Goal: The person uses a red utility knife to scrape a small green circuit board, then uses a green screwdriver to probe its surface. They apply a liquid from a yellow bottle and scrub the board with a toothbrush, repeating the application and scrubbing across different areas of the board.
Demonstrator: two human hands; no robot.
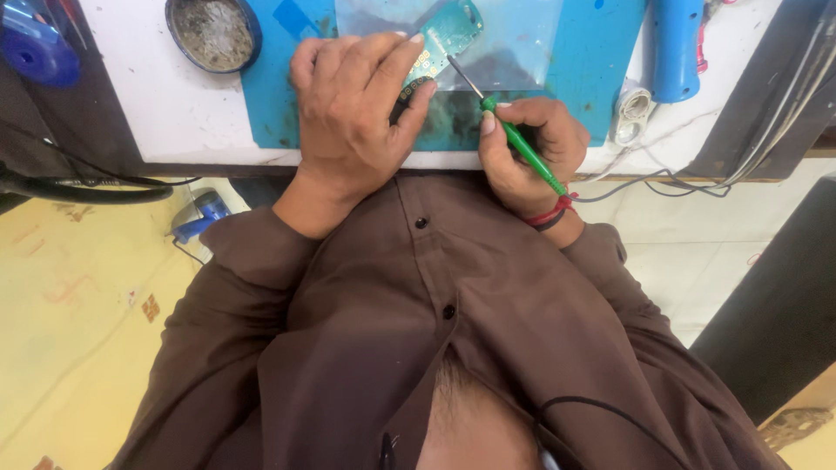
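Note:
My left hand (pixel 353 100) presses down on a green circuit board (pixel 448 30) that lies on a clear plastic sheet (pixel 514 39) over a blue work mat (pixel 592 61). The fingers cover the board's near end. My right hand (pixel 527 148) grips a green-handled screwdriver (pixel 522 148) like a pen. Its metal tip points up and left and meets the board's edge beside my left fingertips. A red and black band circles my right wrist.
A round tin (pixel 213 33) of grey paste sits at the mat's left. A blue tool handle (pixel 675 43) and a small roll of tape (pixel 631 109) lie at the right. Cables (pixel 662 183) hang off the white bench's front edge. A yellow floor shows below left.

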